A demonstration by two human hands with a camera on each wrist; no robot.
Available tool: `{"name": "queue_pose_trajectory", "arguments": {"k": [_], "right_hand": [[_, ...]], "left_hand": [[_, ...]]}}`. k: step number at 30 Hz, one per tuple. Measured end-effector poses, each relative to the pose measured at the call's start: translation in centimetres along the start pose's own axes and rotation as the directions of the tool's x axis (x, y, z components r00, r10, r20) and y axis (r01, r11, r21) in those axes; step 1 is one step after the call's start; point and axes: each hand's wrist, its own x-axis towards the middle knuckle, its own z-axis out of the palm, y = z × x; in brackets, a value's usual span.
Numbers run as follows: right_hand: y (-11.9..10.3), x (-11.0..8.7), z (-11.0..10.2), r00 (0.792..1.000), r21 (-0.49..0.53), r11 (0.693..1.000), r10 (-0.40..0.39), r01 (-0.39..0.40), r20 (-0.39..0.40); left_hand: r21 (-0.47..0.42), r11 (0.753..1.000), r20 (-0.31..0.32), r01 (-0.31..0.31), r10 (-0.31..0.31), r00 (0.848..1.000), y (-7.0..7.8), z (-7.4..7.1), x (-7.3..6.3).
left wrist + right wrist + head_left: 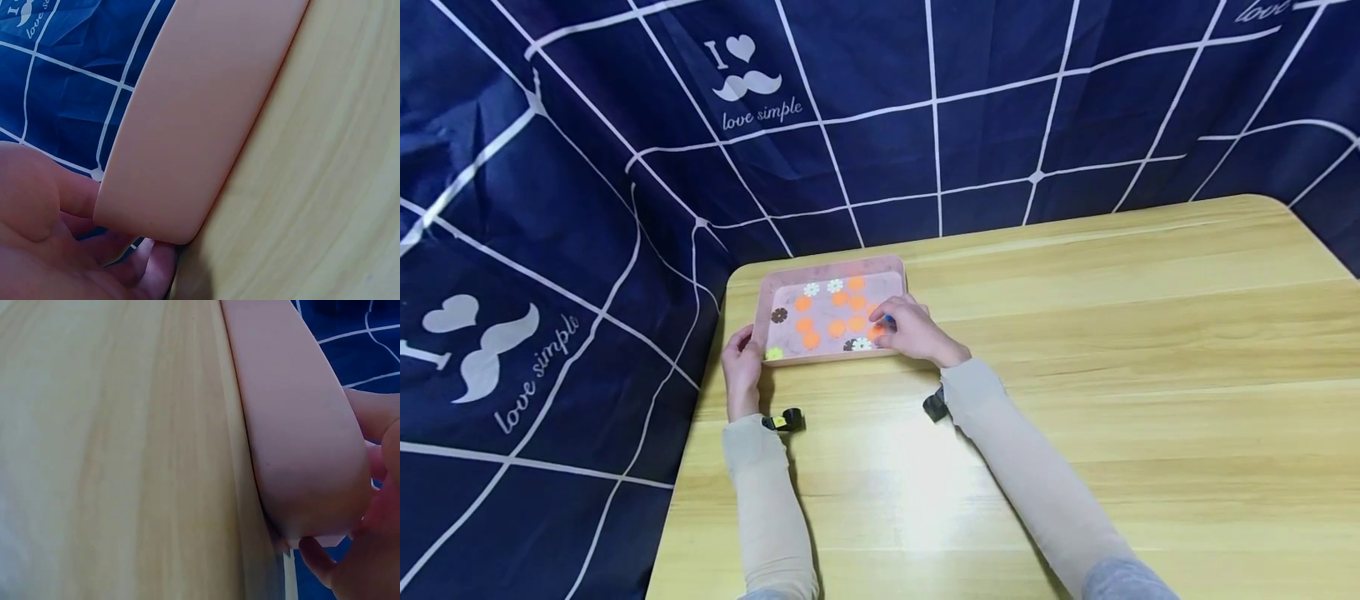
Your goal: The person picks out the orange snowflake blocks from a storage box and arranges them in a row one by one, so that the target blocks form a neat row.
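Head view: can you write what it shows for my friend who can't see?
A left hand holds a pink tray on a wooden table; the right hand holds something blue over the tray's right end. Orange pieces, white and brown flowers and something yellow lie inside.

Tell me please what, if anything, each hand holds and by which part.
The left hand holds the pink tray by its near left corner; whether the right hand pinches the blue piece cannot be told.
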Motion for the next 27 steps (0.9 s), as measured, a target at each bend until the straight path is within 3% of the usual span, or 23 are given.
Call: {"name": "queue_pose_trajectory", "arguments": {"k": [7, 13, 27], "right_hand": [[-0.6, 0.4, 0.0, 0.998, -0.109, 0.993, 0.051, -0.047, 0.027], [-1.1, 0.7, 0.1, 0.992, -0.144, 0.984, 0.116, -0.108, 0.053], [-1.5, 0.9, 0.0, 0.983, -0.211, 0.965, 0.175, -0.158, 0.061]], "left_hand": [[-0.006, 1.0, 0.012, -0.018, 0.018, 1.0, -0.2, 0.0, 0.2], [-0.003, 1.0, 0.016, -0.017, 0.017, 1.0, -0.4, -0.1, 0.2], [0.014, 1.0, 0.036, 0.012, -0.013, 0.999, -0.2, -0.4, -0.2]]}}
